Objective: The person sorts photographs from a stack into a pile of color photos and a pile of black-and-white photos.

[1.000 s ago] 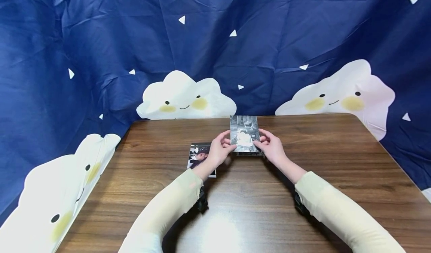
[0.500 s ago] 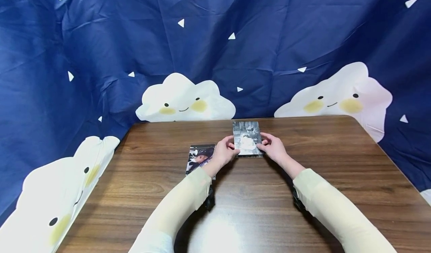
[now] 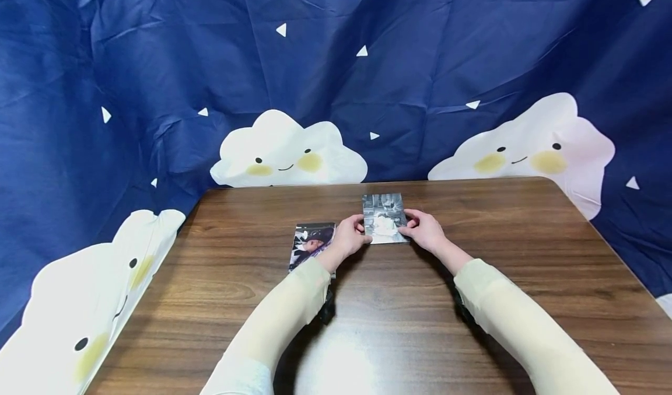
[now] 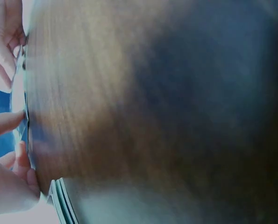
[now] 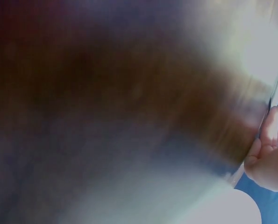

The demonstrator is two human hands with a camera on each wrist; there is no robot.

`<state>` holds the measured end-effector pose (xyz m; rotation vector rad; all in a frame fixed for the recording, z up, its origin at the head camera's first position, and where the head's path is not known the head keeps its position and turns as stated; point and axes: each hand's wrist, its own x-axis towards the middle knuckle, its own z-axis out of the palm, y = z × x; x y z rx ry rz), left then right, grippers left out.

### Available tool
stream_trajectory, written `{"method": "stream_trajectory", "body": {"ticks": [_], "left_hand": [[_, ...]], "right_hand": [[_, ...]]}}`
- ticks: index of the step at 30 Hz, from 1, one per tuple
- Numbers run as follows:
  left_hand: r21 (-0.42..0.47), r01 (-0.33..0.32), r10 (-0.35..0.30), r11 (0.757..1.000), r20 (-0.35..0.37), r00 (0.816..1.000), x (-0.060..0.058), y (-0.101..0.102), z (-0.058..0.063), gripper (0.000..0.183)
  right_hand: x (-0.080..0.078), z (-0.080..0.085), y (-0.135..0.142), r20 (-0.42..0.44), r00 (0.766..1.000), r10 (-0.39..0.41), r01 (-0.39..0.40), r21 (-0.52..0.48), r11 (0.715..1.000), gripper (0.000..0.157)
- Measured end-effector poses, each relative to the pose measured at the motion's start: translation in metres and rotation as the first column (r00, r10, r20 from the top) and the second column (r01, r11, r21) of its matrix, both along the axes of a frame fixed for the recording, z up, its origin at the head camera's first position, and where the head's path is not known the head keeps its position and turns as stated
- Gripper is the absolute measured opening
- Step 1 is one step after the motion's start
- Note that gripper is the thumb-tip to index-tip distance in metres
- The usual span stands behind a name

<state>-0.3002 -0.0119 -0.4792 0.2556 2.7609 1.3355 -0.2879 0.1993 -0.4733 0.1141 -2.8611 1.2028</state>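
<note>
A black-and-white photo card (image 3: 385, 217) lies low over the back middle of the table, with a pale bright patch in its picture. At its left edge my left hand (image 3: 350, 237) pinches the near corner, thumb in front. My right hand (image 3: 427, 232) holds the opposite edge in the same way. The left wrist view catches the card edge-on, with the left hand (image 4: 8, 179) at its lower end. Only part of the right hand (image 5: 268, 158) shows in the right wrist view. Whether other cards lie under this one, I cannot tell from the head view.
A colour photo card (image 3: 307, 244) lies to the left, partly covered by my left forearm. In the left wrist view it looks like a small stack (image 4: 61, 203) with several edges. The brown wooden table (image 3: 504, 231) ends at a blue curtain (image 3: 399, 62) with clouds.
Both hands have lowered the black-and-white card a little toward me. The darker card edge showing beneath it earlier is now covered. My left hand has shifted slightly right, uncovering more of the colour photo.
</note>
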Motion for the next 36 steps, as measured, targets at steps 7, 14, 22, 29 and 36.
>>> {"method": "stream_trajectory", "body": {"ticks": [7,14,22,29,36], "left_hand": [[-0.107,0.024,-0.022,0.994,0.016,1.0,0.0002,0.0014,0.0039,0.06],[-0.119,0.037,-0.035,0.992,0.023,0.999,0.0006,0.0017,0.0057,0.061],[-0.102,0.035,-0.032,0.994,0.036,0.999,0.0001,0.002,0.0046,0.061],[-0.085,0.037,-0.034,0.996,0.033,0.999,0.0001,0.0015,0.003,0.06],[-0.034,0.036,-0.034,0.999,0.036,0.999,-0.0026,-0.0002,0.0013,0.06]], "right_hand": [[-0.0025,0.0004,0.0012,0.021,1.0,0.022,-0.023,0.05,0.998,0.056],[-0.0029,0.0017,0.0019,0.028,0.999,0.041,-0.043,0.087,0.995,0.056],[-0.0024,0.0018,0.0033,0.017,0.998,0.067,-0.068,0.106,0.992,0.054],[-0.0035,-0.0001,0.0046,0.02,0.998,0.057,-0.059,0.088,0.994,0.053],[-0.0017,0.0004,0.0055,0.017,0.998,0.064,-0.065,0.059,0.996,0.053]]}}
